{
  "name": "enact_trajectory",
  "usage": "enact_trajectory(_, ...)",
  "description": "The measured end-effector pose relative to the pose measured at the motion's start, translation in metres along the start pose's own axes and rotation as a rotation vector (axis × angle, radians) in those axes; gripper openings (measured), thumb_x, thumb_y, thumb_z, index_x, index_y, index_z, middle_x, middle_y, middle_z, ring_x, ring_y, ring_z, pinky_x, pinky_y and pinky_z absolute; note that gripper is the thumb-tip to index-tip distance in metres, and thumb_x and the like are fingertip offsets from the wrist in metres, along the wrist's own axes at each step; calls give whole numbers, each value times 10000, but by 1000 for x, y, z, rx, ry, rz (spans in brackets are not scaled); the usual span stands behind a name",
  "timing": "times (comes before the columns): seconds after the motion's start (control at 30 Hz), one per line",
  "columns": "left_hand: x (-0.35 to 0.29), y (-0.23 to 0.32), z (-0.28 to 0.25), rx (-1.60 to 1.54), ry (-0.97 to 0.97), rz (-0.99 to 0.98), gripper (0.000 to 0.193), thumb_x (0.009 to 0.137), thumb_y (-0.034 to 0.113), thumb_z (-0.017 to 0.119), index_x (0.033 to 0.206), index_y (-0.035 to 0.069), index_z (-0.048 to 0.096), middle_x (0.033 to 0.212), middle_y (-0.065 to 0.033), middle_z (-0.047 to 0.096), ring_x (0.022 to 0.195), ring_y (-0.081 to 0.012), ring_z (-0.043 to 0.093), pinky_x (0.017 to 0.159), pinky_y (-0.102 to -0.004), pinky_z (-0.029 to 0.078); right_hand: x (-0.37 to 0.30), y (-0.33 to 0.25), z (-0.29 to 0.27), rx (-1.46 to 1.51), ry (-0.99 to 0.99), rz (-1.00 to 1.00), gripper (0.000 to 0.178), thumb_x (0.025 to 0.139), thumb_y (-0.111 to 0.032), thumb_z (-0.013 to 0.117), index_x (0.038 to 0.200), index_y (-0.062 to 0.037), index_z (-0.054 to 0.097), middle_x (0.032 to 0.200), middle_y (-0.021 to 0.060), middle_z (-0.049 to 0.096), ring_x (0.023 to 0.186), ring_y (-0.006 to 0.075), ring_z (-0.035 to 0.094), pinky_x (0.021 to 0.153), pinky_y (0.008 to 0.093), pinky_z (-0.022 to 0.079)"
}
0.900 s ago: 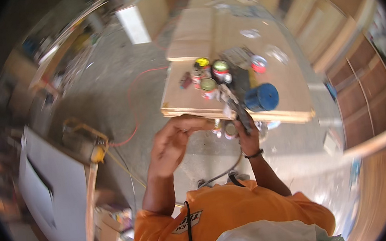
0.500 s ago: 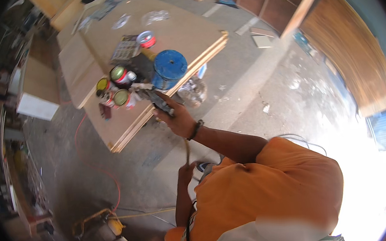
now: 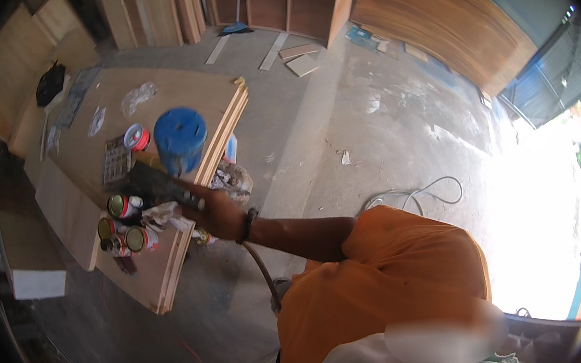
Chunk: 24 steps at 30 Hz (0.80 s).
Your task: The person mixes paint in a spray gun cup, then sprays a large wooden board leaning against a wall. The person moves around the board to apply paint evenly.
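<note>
My right hand (image 3: pixel 218 213), wearing a dark band at the wrist, is closed around a dark gun-shaped tool (image 3: pixel 158 184). Motion blur hides its exact kind. A brownish hose (image 3: pixel 263 271) runs down from under that hand. The tool is held over the near edge of a board-topped stack (image 3: pixel 167 281), close to a blue round container (image 3: pixel 180 139). Beside it lie a crumpled whitish rag (image 3: pixel 166 216) and several opened cans, among them a green-topped can (image 3: pixel 119 205). My left hand does not show.
A red-sided can (image 3: pixel 136 137), a printed sheet (image 3: pixel 116 160) and crumpled plastic (image 3: pixel 138 98) lie on the boards. Coiled hose (image 3: pixel 438 192) is on the floor at right. A wood-grain panel (image 3: pixel 443 23) leans at the back right. A white-ended box (image 3: pixel 39 283) stands at left.
My view has turned right, so the boards sit further left. The tool has swung from beside the cans toward the blue container. My left hand, earlier on the hose, has gone from sight.
</note>
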State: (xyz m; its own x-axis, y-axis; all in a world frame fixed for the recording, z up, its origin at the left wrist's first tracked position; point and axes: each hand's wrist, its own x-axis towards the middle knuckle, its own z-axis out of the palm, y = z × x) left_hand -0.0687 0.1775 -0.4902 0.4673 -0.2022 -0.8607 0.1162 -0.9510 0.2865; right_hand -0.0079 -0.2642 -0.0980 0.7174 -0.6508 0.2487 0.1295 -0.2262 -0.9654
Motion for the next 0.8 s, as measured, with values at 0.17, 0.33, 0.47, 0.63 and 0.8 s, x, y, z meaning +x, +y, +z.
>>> enact_trajectory(0.17, 39, 54, -58, -23, -2, 209, 329, 917, 300, 582, 1114, 52, 497, 1040, -149, 511, 973, -312, 525, 851, -426, 423, -59, 37, 21, -109, -191, 16, 610, 907, -176, 612, 1452, -105, 348, 1315, 193, 531, 1167, 332, 564, 976, 412, 467)
enact_trajectory(0.33, 90, 28, -103, 45, 38, 140, 397, 915, 271, 594, 1226, 59, 469, 1181, -142, 498, 1090, -295, 508, 933, -410, 416, -105, 101, 38, -135, -226, -18, 671, 854, -22, 572, 1468, -137, 328, 1372, 181, 478, 1236, 336, 507, 1037, 416, 430)
enact_trajectory(0.47, 133, -53, -129, 242, 37, -110, 468, 914, 248, 603, 1316, 64, 446, 1295, -137, 487, 1183, -282, 495, 1000, -398, 410, -125, 181, 57, -198, -238, 35, 595, 888, -104, 596, 1440, -124, 374, 1335, 186, 500, 1226, 346, 500, 1021, 433, 433)
enact_trajectory(0.63, 197, -84, -139, 316, 50, -36, 541, 902, 219, 617, 1382, 43, 440, 1389, -137, 495, 1273, -286, 483, 1056, -394, 401, -140, 283, 85, -299, -401, 214, 449, 875, -147, 617, 1302, -71, 500, 1209, 198, 555, 1138, 399, 520, 963, 460, 448)
enact_trajectory(0.8, 210, 104, -105, -711, 45, 221, 746, 925, 590, 480, 1427, 47, 382, 1407, -173, 451, 1259, -302, 492, 1022, -442, 396, -171, 447, 152, -227, -573, 41, 399, 867, -128, 625, 1251, -72, 533, 1130, 172, 612, 1012, 357, 602, 857, 439, 487)
